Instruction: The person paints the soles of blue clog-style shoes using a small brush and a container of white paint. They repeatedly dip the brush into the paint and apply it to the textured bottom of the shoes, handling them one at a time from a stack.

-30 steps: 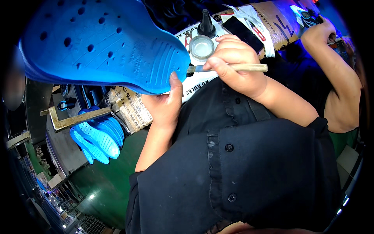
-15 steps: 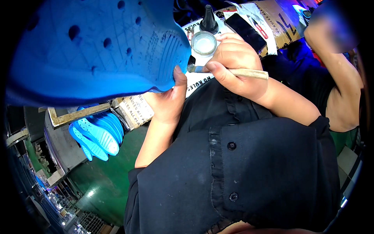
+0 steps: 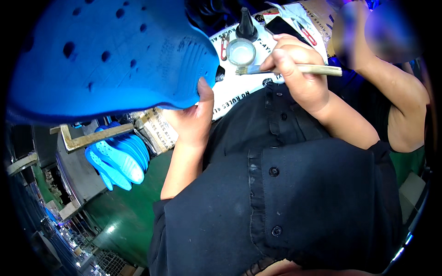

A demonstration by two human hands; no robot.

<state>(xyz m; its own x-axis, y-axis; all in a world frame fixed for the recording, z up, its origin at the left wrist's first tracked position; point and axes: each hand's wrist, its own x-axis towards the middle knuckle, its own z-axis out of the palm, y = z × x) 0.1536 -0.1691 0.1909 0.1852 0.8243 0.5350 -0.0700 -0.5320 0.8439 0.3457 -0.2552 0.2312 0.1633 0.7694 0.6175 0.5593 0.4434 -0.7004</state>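
A large blue shoe sole [image 3: 152, 60] with round holes and a ridged end fills the upper left. My left hand [image 3: 193, 122] grips its near edge, thumb on top and the other fingers hidden beneath. My right hand [image 3: 301, 76] is closed around a brush [image 3: 322, 70] with a pale wooden handle. The bristles point left, apart from the sole and just below a small round jar [image 3: 241, 52] with whitish contents. A small black piece [image 3: 220, 73] shows at the sole's right edge; what it belongs to I cannot tell.
Behind the jar stands a black cone-tipped bottle [image 3: 247, 26]. A dark phone [image 3: 282, 27] and red snips [image 3: 307, 34] lie on the printed white surface [image 3: 235, 94]. Several blue soles [image 3: 120, 158] are stacked at lower left near a wooden frame [image 3: 99, 137]. Another person's arm [image 3: 391, 85] is at right.
My right hand has drawn the brush up and to the right, off the sole's edge. The sole and my left hand have shifted slightly left.
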